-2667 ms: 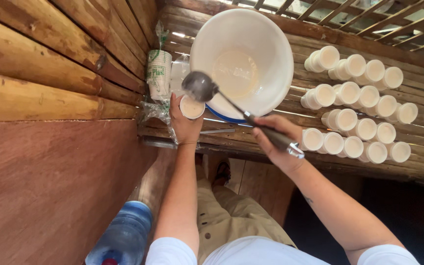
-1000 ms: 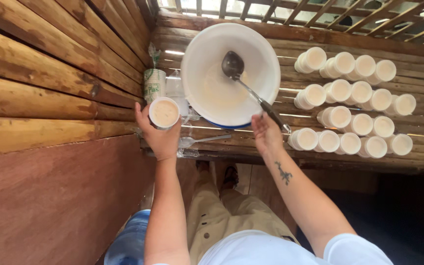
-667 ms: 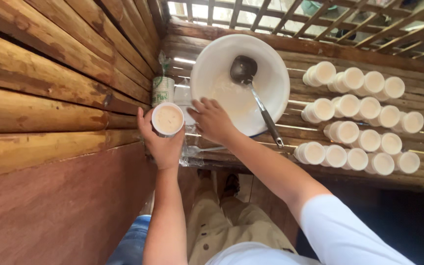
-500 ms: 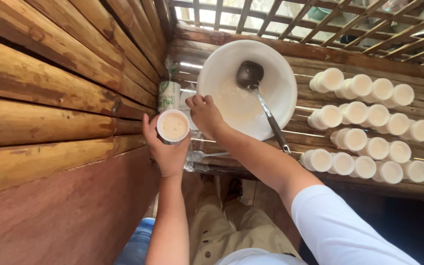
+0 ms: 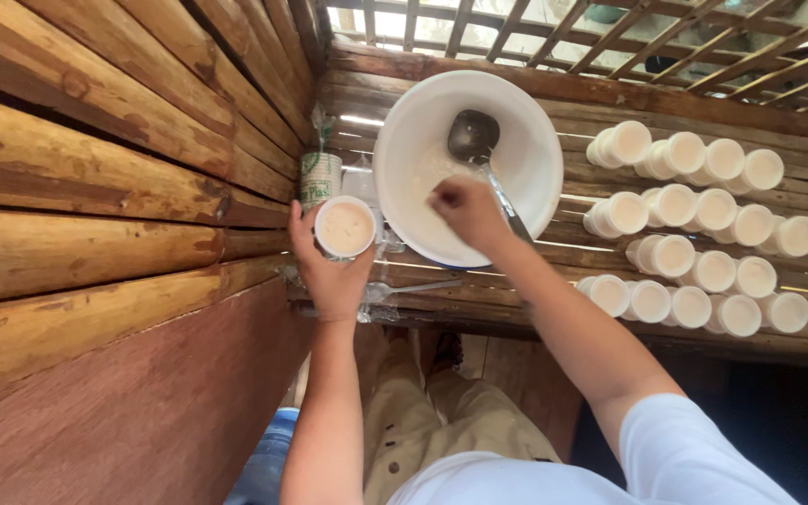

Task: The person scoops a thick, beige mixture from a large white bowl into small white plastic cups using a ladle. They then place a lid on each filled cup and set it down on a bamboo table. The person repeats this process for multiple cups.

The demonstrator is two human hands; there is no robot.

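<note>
While cup-gripping [image 5: 344, 229], left hand [image 5: 329, 271] raised.

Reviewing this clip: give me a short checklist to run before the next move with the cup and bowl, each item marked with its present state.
1. Left hand has a firm hold on the small filled cup: ok, fingers wrap it from below.
2. Cup level, nothing spilling: ok, its pale filling sits flat below the rim.
3. Right hand free of the ladle: ok, the ladle rests in the white bowl and the hand is over the bowl.
4. Right hand holding anything: cannot tell, fingers are blurred.
5. Room among the filled cups on the wooden bench: cannot tell.
6. Bowl steady on the bench: ok.
</note>
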